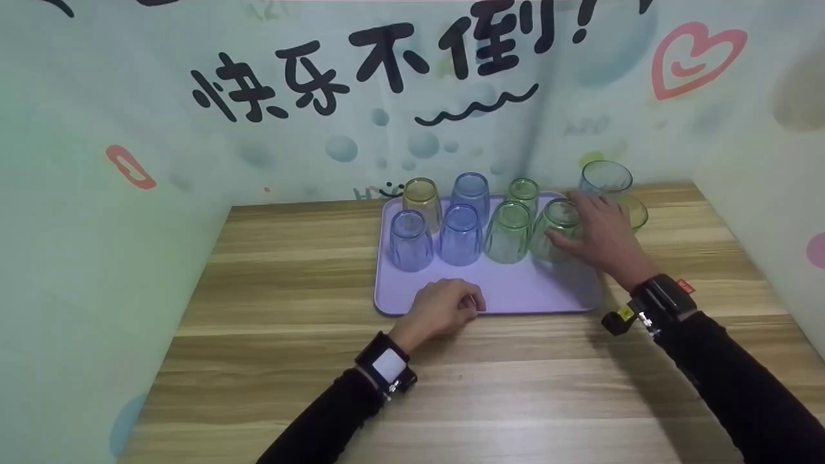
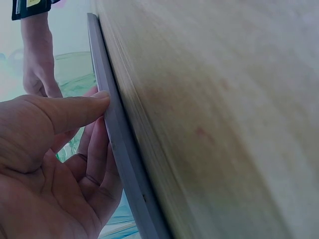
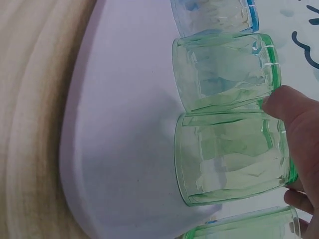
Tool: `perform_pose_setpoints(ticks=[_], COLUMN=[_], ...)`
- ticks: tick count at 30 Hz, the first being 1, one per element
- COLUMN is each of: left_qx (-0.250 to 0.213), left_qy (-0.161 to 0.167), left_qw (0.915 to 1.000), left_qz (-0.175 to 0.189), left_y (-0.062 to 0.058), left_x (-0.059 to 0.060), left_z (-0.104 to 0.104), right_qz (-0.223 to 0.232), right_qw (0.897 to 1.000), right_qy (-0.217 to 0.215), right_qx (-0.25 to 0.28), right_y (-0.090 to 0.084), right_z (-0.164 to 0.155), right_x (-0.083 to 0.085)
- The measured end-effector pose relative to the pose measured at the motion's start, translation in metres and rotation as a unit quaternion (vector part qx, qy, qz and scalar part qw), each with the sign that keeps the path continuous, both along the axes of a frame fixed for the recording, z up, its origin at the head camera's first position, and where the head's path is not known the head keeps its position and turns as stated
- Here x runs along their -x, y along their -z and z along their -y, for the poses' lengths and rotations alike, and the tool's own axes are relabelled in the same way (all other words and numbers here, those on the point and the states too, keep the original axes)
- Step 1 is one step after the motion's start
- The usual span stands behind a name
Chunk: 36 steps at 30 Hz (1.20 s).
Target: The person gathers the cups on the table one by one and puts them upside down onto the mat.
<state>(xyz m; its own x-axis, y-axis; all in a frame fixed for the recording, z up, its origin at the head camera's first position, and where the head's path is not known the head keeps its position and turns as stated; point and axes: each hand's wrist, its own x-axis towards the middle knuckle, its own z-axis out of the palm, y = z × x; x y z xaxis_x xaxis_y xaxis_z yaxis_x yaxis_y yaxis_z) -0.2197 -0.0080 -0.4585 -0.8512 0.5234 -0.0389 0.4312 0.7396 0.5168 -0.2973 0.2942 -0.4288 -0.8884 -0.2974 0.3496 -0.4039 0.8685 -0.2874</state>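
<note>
My right hand [image 1: 606,238] grips a green drinking glass [image 1: 546,248] that stands upside down at the right end of the front row. In the right wrist view, the thumb [image 3: 285,105] lies at the upturned base of that glass [image 3: 229,159], touching near a second green glass [image 3: 224,72]. My left hand [image 1: 445,304] holds the front rim of the lilac tray [image 1: 535,293]. The left wrist view has its thumb [image 2: 79,110] on the outside of the rim [image 2: 117,124] and the curled fingers on the inner side.
Further upside-down glasses share the tray: two blue ones in front [image 1: 411,248], a green one [image 1: 508,238], and amber [image 1: 422,200], blue [image 1: 470,193] and green ones behind. Right of the tray stand a clear bluish glass [image 1: 606,175] and a yellowish glass [image 1: 637,211], both upright. A printed backdrop [image 1: 290,154] borders the table.
</note>
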Motion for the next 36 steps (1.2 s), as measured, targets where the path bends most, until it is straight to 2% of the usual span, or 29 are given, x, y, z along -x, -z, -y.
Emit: perform_pose_setpoints(ticks=[4,7,10,13,15,19,23,26,30,36], left_qx=[-0.002,-0.002,-0.003,-0.004,-0.003,0.005,0.007,0.006,0.002,0.0], left_qy=[0.001,0.002,0.005,0.008,0.007,0.004,0.003,0.0,-0.006,-0.006], left_qw=[1.0,1.0,0.9998,0.9996,0.9996,0.9997,0.9997,0.9999,1.0,1.0], left_qz=[-0.002,-0.007,-0.018,-0.026,-0.027,-0.023,-0.021,-0.015,-0.005,-0.007], left_y=[0.0,0.002,0.003,0.005,0.005,0.005,0.004,0.004,0.004,0.005], left_x=[0.0,0.0,0.0,0.001,0.001,0.0,0.0,0.0,0.0,0.0], left_z=[0.0,0.0,0.0,0.0,0.0,-0.001,0.0,0.0,0.001,0.0], right_qz=[-0.036,-0.065,-0.099,-0.126,-0.116,-0.068,-0.042,-0.034,-0.024,-0.005], right_qw=[0.999,0.996,0.988,0.976,0.969,0.949,0.929,0.917,0.91,0.906], right_qy=[-0.004,-0.011,-0.015,-0.001,0.026,0.074,0.087,0.088,0.089,0.078], right_qx=[0.025,0.063,0.117,0.175,0.218,0.297,0.358,0.387,0.405,0.416], right_y=[-0.003,-0.008,-0.013,-0.016,-0.018,-0.02,-0.019,-0.015,-0.007,0.006], right_z=[-0.005,-0.009,-0.015,-0.024,-0.031,-0.045,-0.06,-0.068,-0.076,-0.086], right_x=[-0.003,-0.005,-0.005,-0.005,-0.006,-0.009,-0.011,-0.012,-0.011,-0.01])
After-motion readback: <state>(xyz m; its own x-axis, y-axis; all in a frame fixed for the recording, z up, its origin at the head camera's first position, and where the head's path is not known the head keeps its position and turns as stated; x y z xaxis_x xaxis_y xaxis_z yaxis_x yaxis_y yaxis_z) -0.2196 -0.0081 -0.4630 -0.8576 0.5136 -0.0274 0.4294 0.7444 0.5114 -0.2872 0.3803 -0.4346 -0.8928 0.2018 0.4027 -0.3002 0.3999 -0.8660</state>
